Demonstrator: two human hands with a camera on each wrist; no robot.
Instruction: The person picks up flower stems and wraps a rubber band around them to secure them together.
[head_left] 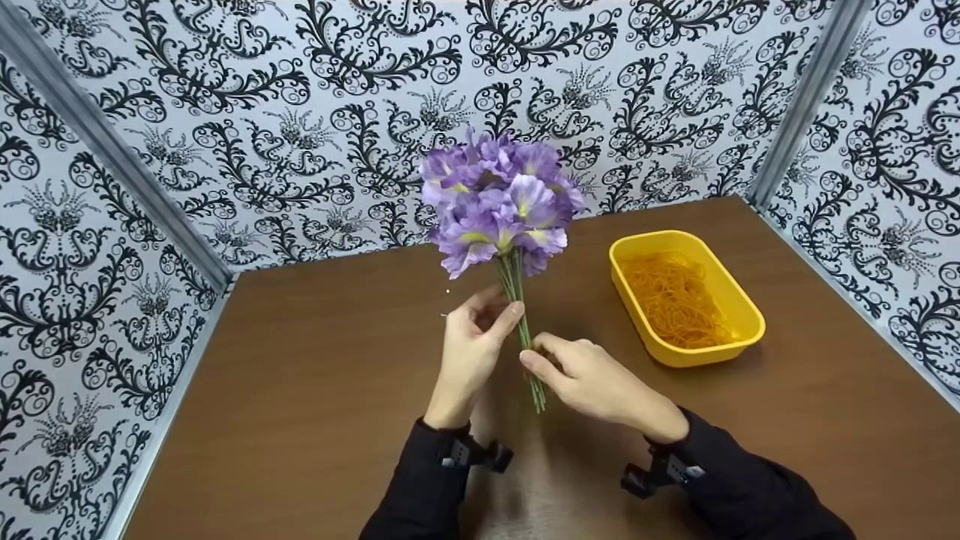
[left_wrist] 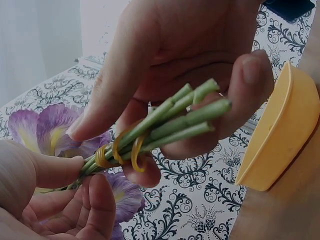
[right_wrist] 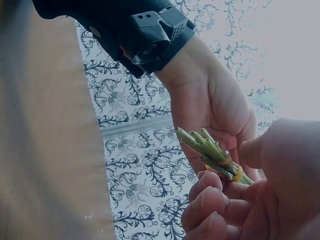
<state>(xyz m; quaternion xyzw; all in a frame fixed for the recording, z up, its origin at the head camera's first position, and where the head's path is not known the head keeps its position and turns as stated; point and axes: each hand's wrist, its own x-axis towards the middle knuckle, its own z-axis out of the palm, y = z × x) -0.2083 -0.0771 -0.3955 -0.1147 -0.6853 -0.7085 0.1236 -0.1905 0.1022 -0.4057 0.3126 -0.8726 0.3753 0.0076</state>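
Observation:
A bunch of purple artificial flowers point(head_left: 502, 199) stands upright over the table, blooms at the top. My left hand point(head_left: 472, 352) pinches the green stems point(left_wrist: 185, 120) between thumb and fingers, below the blooms. Lower down, my right hand point(head_left: 600, 379) curls its thumb and fingers about the stems at a yellow rubber band point(left_wrist: 102, 156). The band circles the stems in tight turns, with looser loops nearer the cut ends, by a right fingertip. Those cut ends stick out past the right hand in both wrist views.
A yellow plastic tub point(head_left: 697, 358) holding many rubber bands point(head_left: 675, 300) stands to the right on the brown table point(head_left: 322, 390). Patterned black-and-white panels point(head_left: 247, 150) enclose the back and sides. Each wrist wears a small black camera point(right_wrist: 150, 45).

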